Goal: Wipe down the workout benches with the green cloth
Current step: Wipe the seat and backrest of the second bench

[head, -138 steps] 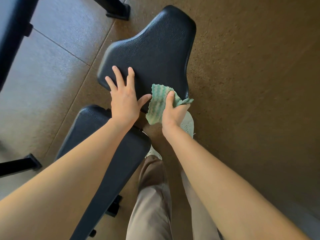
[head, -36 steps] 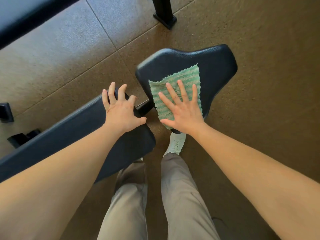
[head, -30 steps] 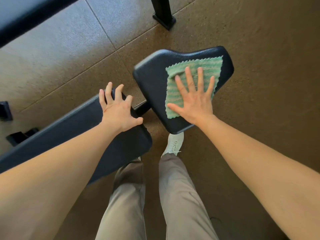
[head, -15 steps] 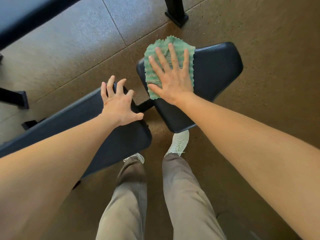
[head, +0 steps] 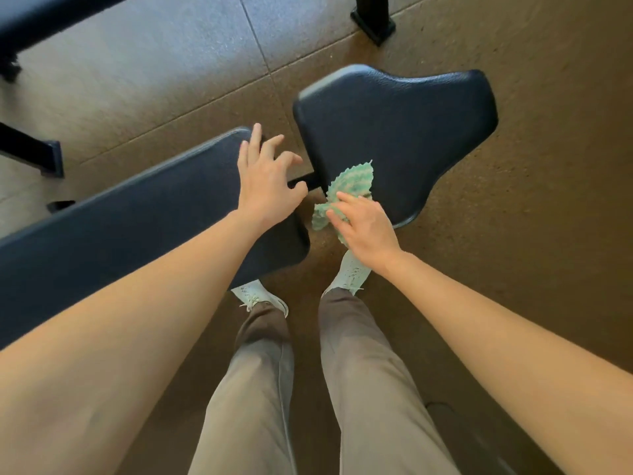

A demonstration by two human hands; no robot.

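Observation:
A dark padded seat pad (head: 411, 125) and a long back pad (head: 137, 228) of one workout bench lie in front of me, with a narrow gap between them. The green cloth (head: 356, 178) sits bunched at the seat pad's near left corner, partly hanging over the edge. My right hand (head: 366, 231) presses on it with extended fingers. My left hand (head: 267, 190) rests on the end of the back pad, fingers spread and loosely bent, holding nothing.
Another dark bench (head: 51, 18) runs across the top left. Black frame feet stand at the top (head: 373, 22) and at the left (head: 34, 152). My legs and pale shoes (head: 349, 275) stand on the brown rubber floor just under the pads.
My right hand has dragged the cloth from the seat pad's far left edge back to its near left corner, where the cloth is now bunched. My left hand stays on the back pad.

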